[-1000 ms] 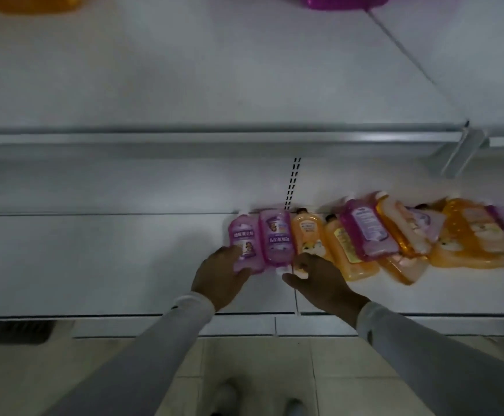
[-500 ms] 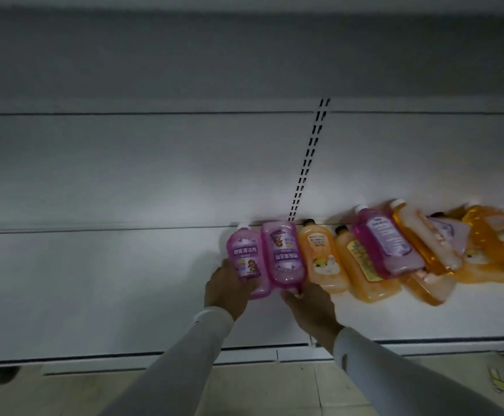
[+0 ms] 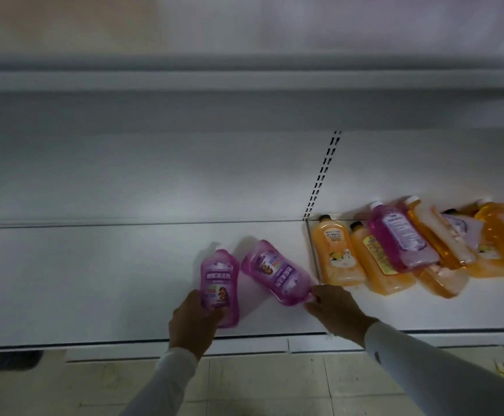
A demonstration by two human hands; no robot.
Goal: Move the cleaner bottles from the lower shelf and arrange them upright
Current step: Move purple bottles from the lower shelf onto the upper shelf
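a white back panel (image 3: 154, 175) rises behind, crossed by a column of dark paired slots (image 3: 322, 175) running down it at a slight slant. above it juts the pale front edge of an upper shelf (image 3: 244, 79), blurred. at the bottom lies a tiled floor (image 3: 259, 385) of beige squares with dark grout lines. a dark mat or grille (image 3: 7, 360) sits at the far left on the floor. small yellowish scraps (image 3: 503, 370) lie on the tiles at right.
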